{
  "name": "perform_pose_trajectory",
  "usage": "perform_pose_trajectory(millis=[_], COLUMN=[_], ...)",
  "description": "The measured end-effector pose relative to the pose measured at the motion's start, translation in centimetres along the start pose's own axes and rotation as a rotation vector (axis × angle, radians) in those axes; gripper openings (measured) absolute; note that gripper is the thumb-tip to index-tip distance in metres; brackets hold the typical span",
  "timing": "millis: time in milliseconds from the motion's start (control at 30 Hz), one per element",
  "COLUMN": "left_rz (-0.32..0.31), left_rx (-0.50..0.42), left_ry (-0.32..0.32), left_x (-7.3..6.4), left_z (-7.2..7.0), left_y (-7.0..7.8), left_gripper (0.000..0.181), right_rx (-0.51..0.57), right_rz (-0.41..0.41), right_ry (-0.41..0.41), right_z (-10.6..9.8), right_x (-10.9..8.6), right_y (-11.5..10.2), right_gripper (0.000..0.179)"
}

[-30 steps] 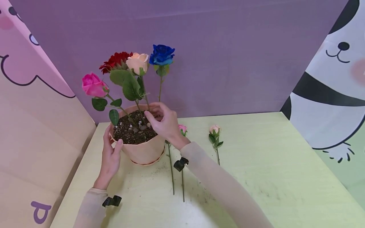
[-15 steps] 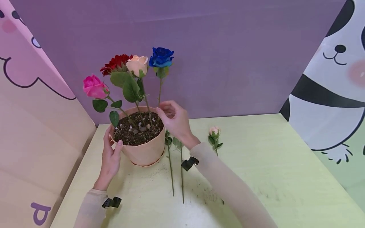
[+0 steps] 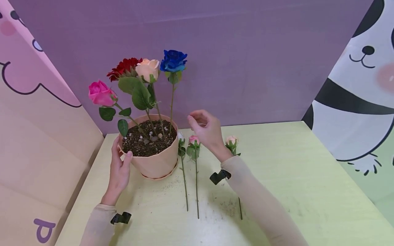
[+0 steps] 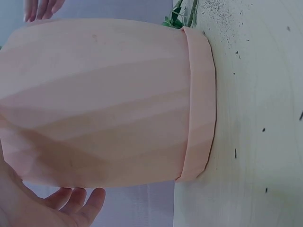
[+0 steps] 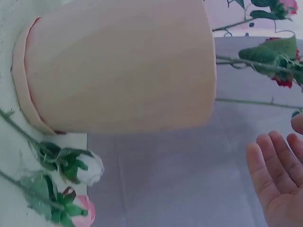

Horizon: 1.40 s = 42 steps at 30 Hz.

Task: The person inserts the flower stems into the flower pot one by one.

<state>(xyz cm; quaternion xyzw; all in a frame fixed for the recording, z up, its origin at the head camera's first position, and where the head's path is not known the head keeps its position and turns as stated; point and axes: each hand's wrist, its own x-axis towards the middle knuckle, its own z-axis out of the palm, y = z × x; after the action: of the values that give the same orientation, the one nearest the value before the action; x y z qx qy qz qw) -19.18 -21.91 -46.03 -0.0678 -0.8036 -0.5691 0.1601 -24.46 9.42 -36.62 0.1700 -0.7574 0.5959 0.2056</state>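
Note:
A peach flowerpot (image 3: 157, 165) full of dark soil stands at the left of the table. My left hand (image 3: 119, 171) grips its left side, thumb at the rim and fingers along the outer wall, as the left wrist view also shows. Rising from the soil are a pink rose (image 3: 101, 93), a red flower (image 3: 123, 68), a peach rose (image 3: 148, 69) and a blue rose (image 3: 173, 61). To the right of the pot, my right hand (image 3: 208, 131) hangs in the air with loosely bent fingers. Nothing is in it, and in the right wrist view it is apart from the stems.
On the table (image 3: 292, 153) right of the pot lie a white rose (image 5: 91, 169), a light pink rose (image 3: 194, 140) and a pale peach rose (image 3: 231, 140), the last partly under my right forearm. Soil crumbs are scattered nearby. A purple backdrop (image 3: 246, 68) stands behind.
My right hand has drawn away from the pot's soil and the blue rose's stem, moving rightward past the rim. The left hand has stayed on the pot.

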Motion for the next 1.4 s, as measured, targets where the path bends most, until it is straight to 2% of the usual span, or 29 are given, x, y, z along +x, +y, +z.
perform_pose_trajectory(millis=[267, 533, 833, 1233, 1400], left_rz=[0.002, -0.006, 0.002, 0.013, 0.013], left_rx=[-0.001, -0.002, -0.004, -0.008, 0.003], left_ry=[0.004, 0.008, 0.010, 0.018, 0.019], left_x=[0.1, 0.0, -0.1, 0.0, 0.1], left_z=[0.0, 0.2, 0.1, 0.1, 0.2], left_y=[0.0, 0.0, 0.0, -0.1, 0.0], left_gripper=[0.071, 0.070, 0.071, 0.072, 0.072], right_rx=[-0.014, -0.072, -0.135, -0.203, -0.239], right_rz=[0.076, 0.157, 0.305, 0.479, 0.530], right_ry=[0.015, 0.010, -0.025, -0.103, -0.130], right_z=[-2.8, -5.7, -8.8, -11.4, -12.1], right_x=[-0.9, -2.7, -5.3, -9.3, -10.1], right_y=[0.8, 2.8, 5.4, 9.2, 10.0], right_gripper=[0.019, 0.023, 0.030, 0.034, 0.036])
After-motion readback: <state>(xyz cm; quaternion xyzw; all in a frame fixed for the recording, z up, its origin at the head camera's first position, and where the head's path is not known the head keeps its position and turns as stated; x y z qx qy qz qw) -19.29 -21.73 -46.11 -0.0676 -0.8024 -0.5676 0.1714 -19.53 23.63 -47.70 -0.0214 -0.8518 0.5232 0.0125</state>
